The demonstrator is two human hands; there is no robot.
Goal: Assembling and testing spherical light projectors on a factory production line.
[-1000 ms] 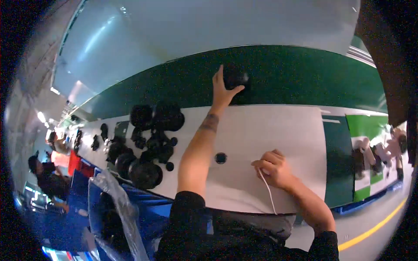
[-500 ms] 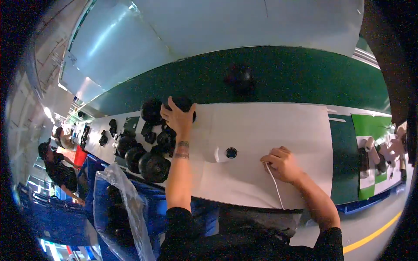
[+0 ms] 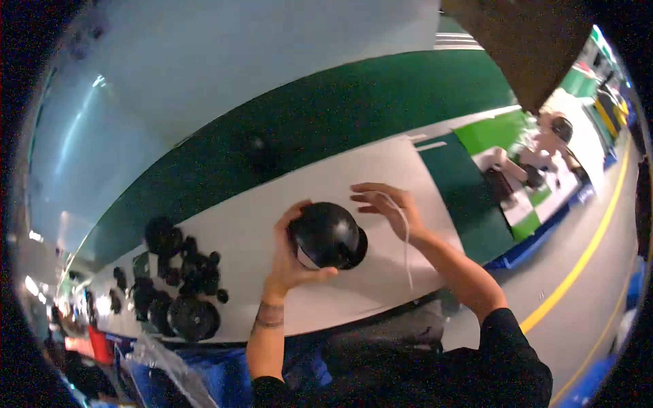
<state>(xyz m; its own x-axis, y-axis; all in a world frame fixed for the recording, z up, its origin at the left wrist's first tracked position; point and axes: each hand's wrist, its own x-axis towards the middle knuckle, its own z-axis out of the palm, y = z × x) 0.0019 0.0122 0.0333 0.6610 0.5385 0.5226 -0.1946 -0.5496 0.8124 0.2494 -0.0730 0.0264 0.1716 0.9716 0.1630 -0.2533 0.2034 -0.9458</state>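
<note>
My left hand [image 3: 286, 255] is wrapped round the left side of a glossy black dome-shaped part [image 3: 325, 234], holding it over the white work surface. A smaller black round piece [image 3: 358, 248] shows at the dome's right side; I cannot tell whether the two are joined. Just right of the dome is my right hand [image 3: 391, 207], its fingers stretched toward it without touching. A thin white cord [image 3: 408, 251] is carried in that hand; it loops over the fingers and hangs toward the near edge. Where the cord is gripped is hidden.
Several black round parts [image 3: 194, 316] are clustered on the left of the white surface [image 3: 381, 163]. Clear plastic film [image 3: 166, 367] lies at the near left. On the right, a green and white mat [image 3: 490, 139] bears assorted items, and a yellow floor line [image 3: 578, 265] runs past.
My left hand has brought a black dome part from the cluster to the middle of the surface. My right hand has risen toward it with the cord. The view has swung right.
</note>
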